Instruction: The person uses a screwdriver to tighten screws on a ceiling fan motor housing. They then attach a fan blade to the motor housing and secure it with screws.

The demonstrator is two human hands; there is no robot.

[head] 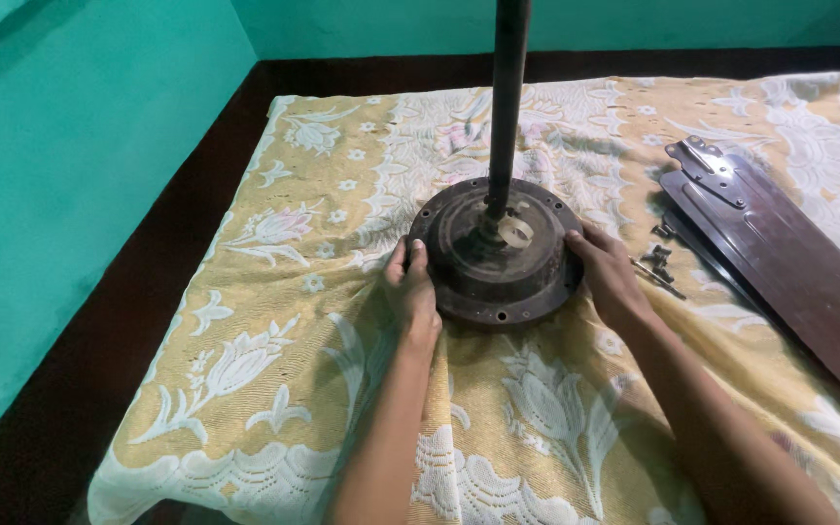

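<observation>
motor at centre frame — round, dark, rusty-brown metal disc, screw holes spaced round its rim, a pale ring near the hub. a dark rod rises upright from its middle and runs out of the top edge. it sits on a yellow cloth with white flower pattern, spread over a dark surface.

left hand lies flat against the motor's left rim, fingers together, pressed on its side. right hand cups the right rim, fingers curved round the edge — both hands grip the motor between them.

right of frame: dark brown blades with a metal bracket at the upper end, lying on the cloth. small screws lie between blades and motor, just beside the right hand.

no containers in view.
</observation>
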